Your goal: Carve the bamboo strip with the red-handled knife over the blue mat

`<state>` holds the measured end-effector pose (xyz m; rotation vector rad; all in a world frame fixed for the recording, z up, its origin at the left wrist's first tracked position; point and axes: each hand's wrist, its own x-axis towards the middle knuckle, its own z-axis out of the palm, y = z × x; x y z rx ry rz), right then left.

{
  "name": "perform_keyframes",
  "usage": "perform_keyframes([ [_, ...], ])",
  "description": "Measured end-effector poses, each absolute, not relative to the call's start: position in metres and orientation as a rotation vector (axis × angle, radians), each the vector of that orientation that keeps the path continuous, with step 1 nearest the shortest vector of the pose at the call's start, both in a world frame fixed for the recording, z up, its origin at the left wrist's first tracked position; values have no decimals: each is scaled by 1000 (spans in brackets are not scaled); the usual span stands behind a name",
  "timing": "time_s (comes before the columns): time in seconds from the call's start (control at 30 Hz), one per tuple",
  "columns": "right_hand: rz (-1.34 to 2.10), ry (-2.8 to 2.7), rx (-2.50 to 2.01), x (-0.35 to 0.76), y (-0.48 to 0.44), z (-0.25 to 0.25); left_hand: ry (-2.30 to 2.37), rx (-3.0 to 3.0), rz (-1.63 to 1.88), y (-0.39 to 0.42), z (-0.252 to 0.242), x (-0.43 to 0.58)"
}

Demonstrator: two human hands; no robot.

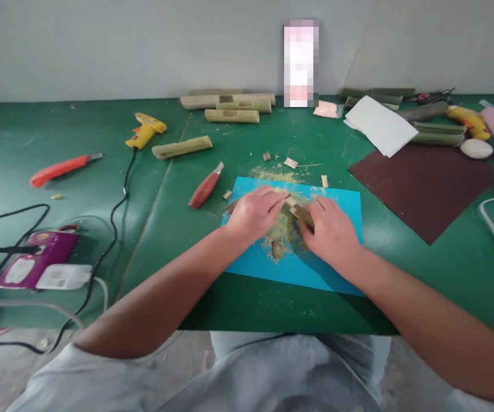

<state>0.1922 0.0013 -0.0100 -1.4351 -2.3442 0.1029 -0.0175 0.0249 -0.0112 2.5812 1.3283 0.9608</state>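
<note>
Between my two hands is a short bamboo piece [297, 209] with a cut opening, held over a blue sheet [336, 274]. My left hand [255, 213] is closed on its left end. Around its right end wrap the fingers of my right hand [335, 232]. Fine bamboo dust [279, 229] and a small dark scrap [277, 249] lie on the sheet below. Left of the sheet rests a carving knife [206, 187] with a red-brown handle. Whether a small tool sits under my fingers is hidden.
Bamboo tubes [232, 116] lie at the back. On the left are a yellow glue gun [146, 130], an orange cutter [64, 169] and a purple power strip [36, 260] with cables. Dark sandpaper [422, 189], white paper [382, 126] and a propped phone [300, 63] are also here.
</note>
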Motion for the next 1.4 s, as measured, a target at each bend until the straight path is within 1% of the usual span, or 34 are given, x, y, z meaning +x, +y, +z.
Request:
perform_keyframes([
  [0.2,78,-2376,-1427,192,1,-9,1213,2569,918,24,-13,-17],
  [0.37,64,-2382,-1454,191,1,-8,1370,2566,947,33,-13,-21],
  [0.5,84,-2398,-1451,191,0,-7,1212,2596,898,31,-15,-18],
  [0.57,93,-2394,-1455,191,1,-7,1205,2589,936,33,-16,-21],
  [0.63,101,-2384,-1462,191,1,-6,1320,2544,1025,40,-17,-26],
  [0.8,112,-2378,-1447,191,1,-6,1388,2387,1072,46,-14,-37],
  [1.07,96,-2409,-1418,190,1,-6,1383,2307,1001,44,-13,-37],
  [1.4,114,-2415,-1381,191,2,-8,1378,2481,936,39,-8,-43],
])
